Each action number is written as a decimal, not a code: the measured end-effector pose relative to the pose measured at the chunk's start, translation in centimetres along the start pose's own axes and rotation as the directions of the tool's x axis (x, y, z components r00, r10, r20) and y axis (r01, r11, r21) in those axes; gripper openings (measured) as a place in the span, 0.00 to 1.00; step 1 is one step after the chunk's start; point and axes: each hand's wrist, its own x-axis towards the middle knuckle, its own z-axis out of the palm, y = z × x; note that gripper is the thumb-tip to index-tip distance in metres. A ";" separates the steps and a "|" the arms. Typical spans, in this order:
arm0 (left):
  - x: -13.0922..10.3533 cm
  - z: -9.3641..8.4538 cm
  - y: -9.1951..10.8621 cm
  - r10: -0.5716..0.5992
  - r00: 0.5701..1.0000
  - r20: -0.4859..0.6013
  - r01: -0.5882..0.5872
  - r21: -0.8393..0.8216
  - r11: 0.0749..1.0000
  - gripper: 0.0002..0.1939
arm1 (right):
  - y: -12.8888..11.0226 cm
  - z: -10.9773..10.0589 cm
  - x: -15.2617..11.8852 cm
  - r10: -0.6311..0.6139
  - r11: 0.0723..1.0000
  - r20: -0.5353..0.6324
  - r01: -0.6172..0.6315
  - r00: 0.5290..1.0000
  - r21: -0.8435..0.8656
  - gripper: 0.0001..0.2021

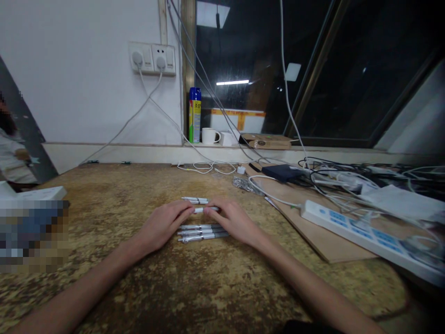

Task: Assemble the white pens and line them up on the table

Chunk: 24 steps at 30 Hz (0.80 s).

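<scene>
Between my fingertips lies a white pen, roughly level, with an end in each hand. My left hand pinches its left end, and my right hand closes on its right end. Just beyond it, one or more white pens rest on the worn wooden table. Nearer to me, several white and grey pens lie side by side, their right ends close to my right hand and partly covered by it.
On the right are a brown board, a white power strip and tangled cables. A small clear plastic bag and white cable lie behind the pens. A mug and spray can stand on the sill. A person is at far left.
</scene>
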 end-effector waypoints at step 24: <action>0.0 0.2 0.0 -0.023 1.000 0.018 0.024 -0.051 0.998 0.20 | -0.5 0.2 0.2 0.016 0.983 -0.092 0.001 0.996 0.184 0.05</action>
